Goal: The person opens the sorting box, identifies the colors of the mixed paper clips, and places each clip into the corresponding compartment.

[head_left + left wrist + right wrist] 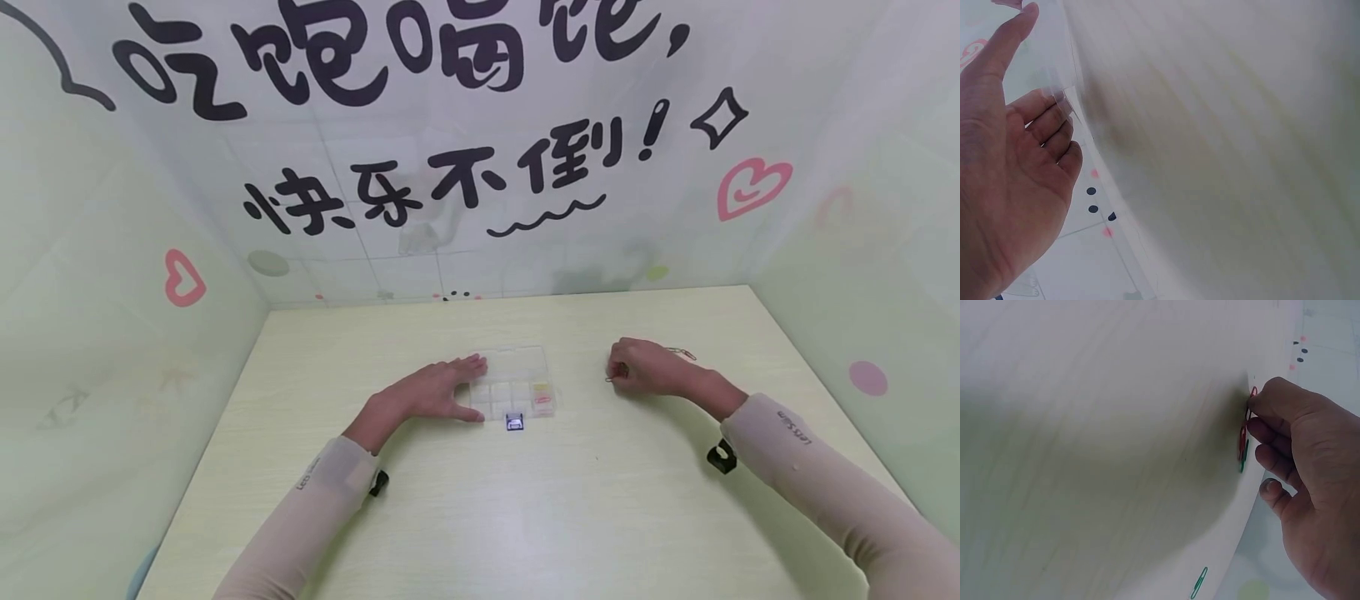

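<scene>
My left hand (429, 390) touches the left side of a clear plastic compartment box (501, 392), its fingers fairly straight and the thumb near the front corner. In the left wrist view the left palm (1029, 169) shows with nothing gripped. Some red clips (542, 400) lie in a right-hand compartment, with something yellowish behind them. To the right of the box, my right hand (647, 367) pinches a red paper clip (1254, 392) between thumb and forefinger, close to the tabletop. Another red paper clip (1242, 442) and a green one (1245, 456) are just below those fingertips.
More paper clips (681, 352) lie behind the right wrist; one green clip (1199, 582) sits apart in the right wrist view. A blue-and-white label (513, 422) is at the box's front edge. Printed curtains enclose the pale table (480, 517) at the back and sides.
</scene>
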Demonstrator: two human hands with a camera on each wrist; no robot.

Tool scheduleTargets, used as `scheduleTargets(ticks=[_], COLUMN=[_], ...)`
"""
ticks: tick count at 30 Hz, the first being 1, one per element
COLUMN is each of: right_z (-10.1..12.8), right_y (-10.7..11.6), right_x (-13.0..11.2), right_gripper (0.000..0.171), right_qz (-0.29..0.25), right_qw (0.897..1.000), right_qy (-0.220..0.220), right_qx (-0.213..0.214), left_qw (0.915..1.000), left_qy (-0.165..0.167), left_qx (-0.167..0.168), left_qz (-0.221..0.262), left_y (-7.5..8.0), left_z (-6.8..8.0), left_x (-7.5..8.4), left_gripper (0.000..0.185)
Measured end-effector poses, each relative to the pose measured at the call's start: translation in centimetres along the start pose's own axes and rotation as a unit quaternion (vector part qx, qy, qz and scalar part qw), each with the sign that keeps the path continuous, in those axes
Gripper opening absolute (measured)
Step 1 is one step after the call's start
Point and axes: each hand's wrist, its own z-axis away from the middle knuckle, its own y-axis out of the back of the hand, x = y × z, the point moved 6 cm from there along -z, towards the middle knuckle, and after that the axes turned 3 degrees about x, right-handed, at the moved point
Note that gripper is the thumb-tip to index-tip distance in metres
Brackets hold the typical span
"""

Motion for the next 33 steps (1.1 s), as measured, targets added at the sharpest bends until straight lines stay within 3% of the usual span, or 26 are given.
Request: scheduleTargets(ticks=[10,21,33], right_z=[0.0,-0.2,-1.7], right_y=[0.1,1.0,1.6], right_x=[-0.5,-1.5,-3.7], right_gripper=[0.016,0.016,0.017], right_qz=[-0.007,-0.010,-0.018], right_qw=[1.000,1.000,0.999], right_qy=[-0.007,0.005,0.024], right_qx=[-0.010,0.029,0.041], left_qw=[1.0000,1.0000,1.0000], left_qy=[0.003,0.004,-0.001], left_qx=[-0.002,-0.003,0.002], left_qz=[-0.002,-0.005,-0.002], left_y=[0.0,-0.1,-0.1], left_z=[0.0,0.0,-0.1], left_x=[-0.1,-0.1,-0.1], left_gripper=[0.096,0.096,0.095])
